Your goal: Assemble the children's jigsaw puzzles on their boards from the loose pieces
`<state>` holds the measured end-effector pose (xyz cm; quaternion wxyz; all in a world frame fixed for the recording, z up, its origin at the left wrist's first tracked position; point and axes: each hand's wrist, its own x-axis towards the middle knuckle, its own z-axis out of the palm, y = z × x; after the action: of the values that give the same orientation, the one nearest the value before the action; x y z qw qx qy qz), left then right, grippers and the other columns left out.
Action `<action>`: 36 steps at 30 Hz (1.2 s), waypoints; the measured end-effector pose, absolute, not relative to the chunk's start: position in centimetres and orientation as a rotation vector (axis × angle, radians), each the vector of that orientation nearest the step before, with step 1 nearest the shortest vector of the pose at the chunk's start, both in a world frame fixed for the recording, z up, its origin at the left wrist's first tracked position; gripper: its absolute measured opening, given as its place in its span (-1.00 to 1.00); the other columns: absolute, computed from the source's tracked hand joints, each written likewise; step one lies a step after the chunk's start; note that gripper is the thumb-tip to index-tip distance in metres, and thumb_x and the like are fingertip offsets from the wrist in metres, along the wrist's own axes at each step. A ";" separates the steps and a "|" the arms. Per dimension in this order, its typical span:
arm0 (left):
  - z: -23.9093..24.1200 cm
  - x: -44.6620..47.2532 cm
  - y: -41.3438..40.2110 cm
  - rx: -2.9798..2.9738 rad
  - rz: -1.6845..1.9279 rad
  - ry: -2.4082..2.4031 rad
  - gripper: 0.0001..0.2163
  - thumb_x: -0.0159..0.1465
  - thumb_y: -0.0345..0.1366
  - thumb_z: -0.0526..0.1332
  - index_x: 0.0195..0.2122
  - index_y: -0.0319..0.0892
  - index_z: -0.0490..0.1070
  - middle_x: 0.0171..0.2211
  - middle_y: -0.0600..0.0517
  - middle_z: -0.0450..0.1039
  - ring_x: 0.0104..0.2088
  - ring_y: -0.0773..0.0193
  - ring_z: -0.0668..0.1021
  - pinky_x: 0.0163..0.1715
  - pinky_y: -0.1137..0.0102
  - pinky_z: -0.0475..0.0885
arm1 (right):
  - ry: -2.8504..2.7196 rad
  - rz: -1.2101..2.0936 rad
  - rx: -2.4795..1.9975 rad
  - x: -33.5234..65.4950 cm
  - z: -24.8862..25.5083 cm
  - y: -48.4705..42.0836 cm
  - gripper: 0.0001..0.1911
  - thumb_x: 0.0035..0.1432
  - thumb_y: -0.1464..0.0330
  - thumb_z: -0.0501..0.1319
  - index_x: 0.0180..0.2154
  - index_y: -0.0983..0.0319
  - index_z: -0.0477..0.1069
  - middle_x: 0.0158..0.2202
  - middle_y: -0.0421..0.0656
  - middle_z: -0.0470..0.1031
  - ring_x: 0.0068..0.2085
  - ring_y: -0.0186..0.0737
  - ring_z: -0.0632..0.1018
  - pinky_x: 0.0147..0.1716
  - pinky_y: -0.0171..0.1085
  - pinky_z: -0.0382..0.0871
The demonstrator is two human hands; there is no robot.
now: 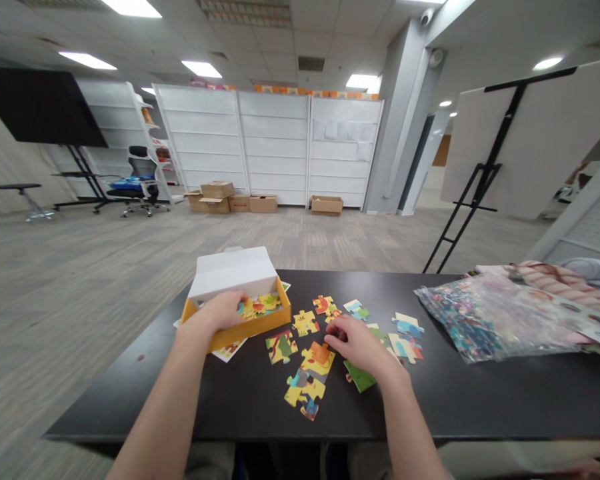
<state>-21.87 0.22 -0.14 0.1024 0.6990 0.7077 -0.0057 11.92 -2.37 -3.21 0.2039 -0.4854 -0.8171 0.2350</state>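
My left hand (225, 311) reaches over the front wall of a yellow cardboard box (253, 328) whose white lid is tipped back. Its fingertips are among puzzle pieces (263, 305) in the box; the hand hides whether they grip one. My right hand (355, 340) is over the table, thumb and fingers curled together at the orange upper end of a joined strip of jigsaw pieces (313, 373). Loose puzzle pieces lie around it: a yellow piece (305, 323), a green-and-red piece (281, 347), and a green piece (361, 377) partly under my right wrist.
More pieces, including a blue-and-cream piece (407, 325), lie right of my hand. A clear plastic bag (495, 317) with colourful contents and folded fabric (560, 283) cover the right side of the black table (250, 413). Printed sheets (229, 351) stick out beneath the box.
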 end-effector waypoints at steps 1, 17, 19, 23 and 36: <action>-0.1 -21.8 0.2 2.070 -0.020 2.092 -0.59 0.06 -0.25 0.26 -0.02 -0.15 0.49 0.03 -0.13 0.55 0.04 -0.02 0.57 0.05 0.26 0.42 | -2.278 0.657 -1.351 11.9 -3.3 -2.3 -0.88 0.22 0.34 0.23 -0.29 0.23 0.53 -0.29 -0.13 0.50 -0.33 -0.25 0.48 -0.32 -0.29 0.32; 0.3 -22.7 -0.8 2.134 0.072 2.161 -0.66 0.20 -0.39 0.11 -0.04 -0.13 0.52 -0.05 -0.06 0.61 -0.04 0.08 0.59 -0.03 0.34 0.41 | -2.310 0.623 -1.342 12.0 -3.5 -2.1 -0.87 0.23 0.33 0.22 -0.29 0.23 0.52 -0.30 -0.14 0.50 -0.34 -0.24 0.49 -0.31 -0.28 0.32; 0.2 -22.7 -0.8 2.118 0.073 2.190 -0.65 0.19 -0.41 0.11 -0.03 -0.11 0.52 -0.03 -0.04 0.60 -0.02 0.11 0.59 -0.02 0.36 0.40 | -2.309 0.624 -1.345 12.0 -3.6 -2.1 -0.87 0.23 0.33 0.22 -0.29 0.22 0.53 -0.30 -0.14 0.50 -0.33 -0.23 0.50 -0.31 -0.27 0.32; 0.1 -22.8 -1.1 2.048 0.045 2.303 -0.64 0.18 -0.36 0.13 -0.01 -0.05 0.51 -0.07 -0.06 0.62 -0.03 0.00 0.59 -0.03 0.25 0.43 | -2.301 0.637 -1.346 12.1 -3.6 -2.1 -0.87 0.23 0.32 0.23 -0.28 0.22 0.52 -0.30 -0.14 0.51 -0.34 -0.24 0.50 -0.32 -0.28 0.33; -0.1 -23.2 -1.5 2.016 -0.032 2.387 -0.69 0.21 -0.29 0.12 -0.07 -0.13 0.54 -0.05 -0.13 0.60 -0.05 -0.01 0.61 -0.05 0.27 0.44 | -2.273 0.685 -1.355 12.2 -3.2 -2.4 -0.87 0.23 0.32 0.21 -0.29 0.22 0.50 -0.29 -0.14 0.51 -0.35 -0.25 0.50 -0.35 -0.29 0.31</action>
<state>-23.18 -1.46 -0.10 0.0086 0.6452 0.7639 -0.0102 12.17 -2.36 -3.20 0.2029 -0.4854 -0.8143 0.2453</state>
